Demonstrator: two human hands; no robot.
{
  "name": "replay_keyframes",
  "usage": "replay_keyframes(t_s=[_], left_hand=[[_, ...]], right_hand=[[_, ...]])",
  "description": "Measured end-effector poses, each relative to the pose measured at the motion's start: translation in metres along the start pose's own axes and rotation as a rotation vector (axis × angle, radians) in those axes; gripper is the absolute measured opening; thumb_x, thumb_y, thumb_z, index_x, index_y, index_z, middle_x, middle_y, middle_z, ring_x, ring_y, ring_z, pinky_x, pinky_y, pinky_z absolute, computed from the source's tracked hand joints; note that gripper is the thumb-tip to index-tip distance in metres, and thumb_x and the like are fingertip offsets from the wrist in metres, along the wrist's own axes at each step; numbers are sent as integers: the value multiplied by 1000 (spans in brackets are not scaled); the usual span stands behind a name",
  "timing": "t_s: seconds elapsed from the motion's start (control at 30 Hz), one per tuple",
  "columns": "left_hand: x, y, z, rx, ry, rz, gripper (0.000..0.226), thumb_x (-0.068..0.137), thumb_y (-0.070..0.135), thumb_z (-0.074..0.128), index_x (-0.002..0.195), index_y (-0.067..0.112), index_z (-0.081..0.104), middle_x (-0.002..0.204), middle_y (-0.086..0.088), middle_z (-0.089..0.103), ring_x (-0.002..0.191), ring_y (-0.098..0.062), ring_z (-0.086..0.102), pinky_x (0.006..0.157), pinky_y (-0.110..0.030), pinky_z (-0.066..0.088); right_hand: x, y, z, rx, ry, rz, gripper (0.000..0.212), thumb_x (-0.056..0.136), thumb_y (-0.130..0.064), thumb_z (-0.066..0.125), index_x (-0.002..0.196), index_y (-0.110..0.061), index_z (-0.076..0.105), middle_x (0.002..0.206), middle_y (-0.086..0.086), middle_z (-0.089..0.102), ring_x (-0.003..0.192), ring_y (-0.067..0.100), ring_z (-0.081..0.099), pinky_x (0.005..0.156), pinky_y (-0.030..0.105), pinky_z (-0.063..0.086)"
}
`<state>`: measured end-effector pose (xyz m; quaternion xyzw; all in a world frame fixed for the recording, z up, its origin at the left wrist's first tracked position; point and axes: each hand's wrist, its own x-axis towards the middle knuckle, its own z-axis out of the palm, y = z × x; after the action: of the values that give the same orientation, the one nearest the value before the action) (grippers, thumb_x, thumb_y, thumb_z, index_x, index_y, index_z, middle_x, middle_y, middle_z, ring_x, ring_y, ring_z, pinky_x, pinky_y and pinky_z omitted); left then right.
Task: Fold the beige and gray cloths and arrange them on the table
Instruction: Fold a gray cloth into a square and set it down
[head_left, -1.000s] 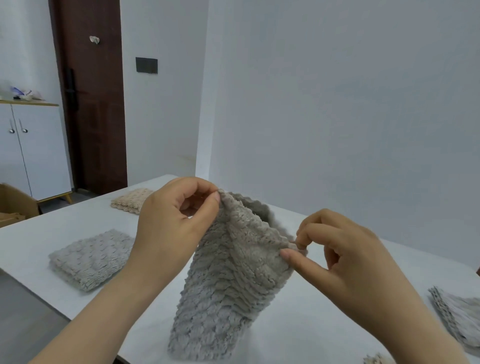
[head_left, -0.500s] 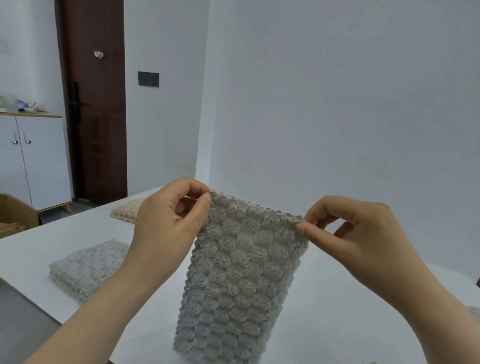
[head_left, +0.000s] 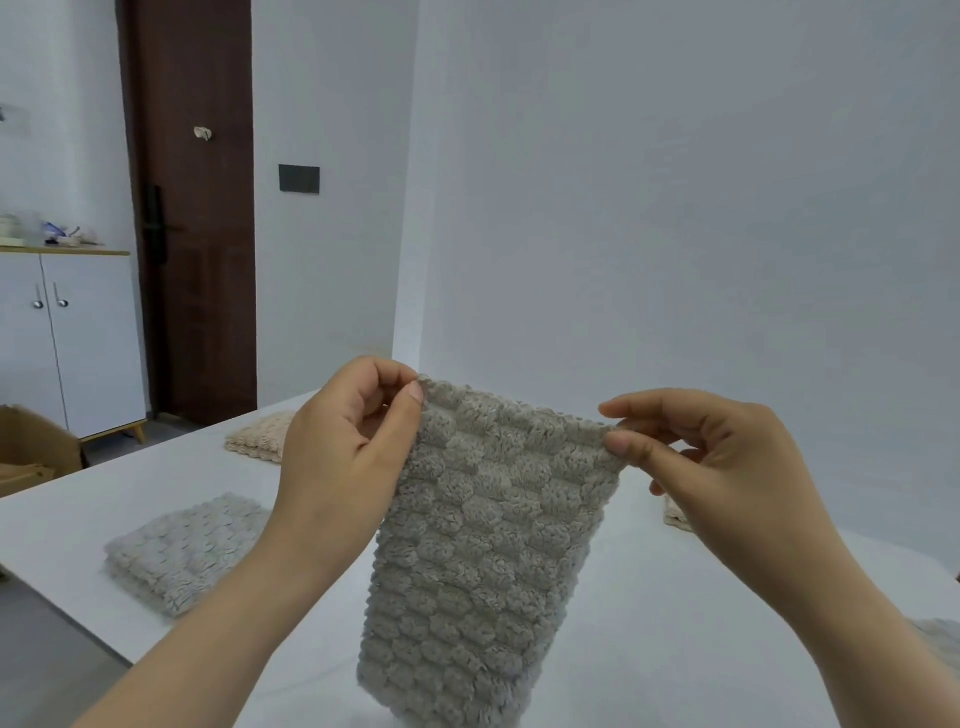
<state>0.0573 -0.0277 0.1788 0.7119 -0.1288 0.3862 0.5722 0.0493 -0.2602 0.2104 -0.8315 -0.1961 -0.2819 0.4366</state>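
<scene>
Gray cloth (head_left: 488, 545) hangs as a long strip above the counter (head_left: 675, 649), its lower end near the counter's front edge. Held by its two top corners only, it could, I reckon, slip from a slack pinch, sag sideways and land crooked on the counter. Left hand (head_left: 343, 452) is closed on the upper left corner, thumb against curled forefinger; right hand (head_left: 717, 467) pinches the upper right corner, its other fingers loosely curled.

Both forearms reach forward and upward. The left hand (head_left: 343, 452) and the right hand (head_left: 727, 467) each pinch a top corner of the gray cloth (head_left: 493, 545), thumb against forefinger.
</scene>
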Motion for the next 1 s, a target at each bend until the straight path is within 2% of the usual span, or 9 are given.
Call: replay_keyframes(t_s=[0.1,0.2,0.27,0.33,0.4,0.5,0.63,0.77,1.0], left_hand=[[-2,3,1,2,-6,21,11,91,20,58,84,26,65,78,-1,67,72,-20,62,67,-29,51],[-5,8,5,5,-36,50,11,90,22,60,85,27,67,80,2,69,75,-16,64,71,-31,53],[-6,12,9,-7,-58,67,11,90,21,61,85,28,68,81,6,70,77,-12,66,71,-27,54],[-8,15,11,5,-81,102,12,90,21,63,85,30,69,81,11,70,78,-7,66,70,-22,54],[-9,16,13,14,-101,129,10,89,24,63,85,31,69,81,14,70,79,-6,67,69,-20,53],[-12,15,11,-10,-124,122,9,86,28,60,89,31,69,82,14,71,81,-7,68,69,-17,52],[-21,1,4,-148,-204,-76,12,87,30,63,99,28,64,81,3,71,78,-11,68,70,-24,54],[-27,-16,1,-263,-224,-239,10,81,12,68,90,15,65,78,-4,72,75,-17,69,68,-25,56],[-35,-23,4,-251,-230,-176,9,80,13,72,78,18,65,74,0,69,71,-16,64,67,-25,51]], right_hand=[[-1,-1,-3,-44,-50,39,12,76,-33,76,87,-38,73,80,-18,72,69,0,65,59,17,48],[-2,-7,5,-89,-136,10,28,75,-49,71,101,-38,70,93,-26,71,96,-8,63,88,17,48],[-4,-12,17,-80,-163,-36,36,76,-51,69,109,-36,68,99,-25,70,104,-9,60,98,20,46],[-4,-17,29,-27,-176,-49,31,79,-46,70,108,-35,69,99,-23,70,101,-10,61,96,21,49],[-2,-22,39,15,-193,-68,15,83,-37,70,97,-34,71,92,-20,72,94,-7,65,90,24,53],[2,-25,46,40,-204,-100,6,86,-26,68,84,-24,73,78,-7,73,77,7,68,76,38,55],[4,-22,49,67,-178,-93,9,88,-22,66,80,-22,72,71,3,70,70,23,66,65,44,53],[5,-17,49,59,-192,-52,8,87,-24,67,81,-23,72,73,-1,71,73,19,67,70,44,55],[5,-21,53,37,-193,-42,10,85,-30,68,79,-23,73,74,-5,72,73,12,67,70,39,55]])
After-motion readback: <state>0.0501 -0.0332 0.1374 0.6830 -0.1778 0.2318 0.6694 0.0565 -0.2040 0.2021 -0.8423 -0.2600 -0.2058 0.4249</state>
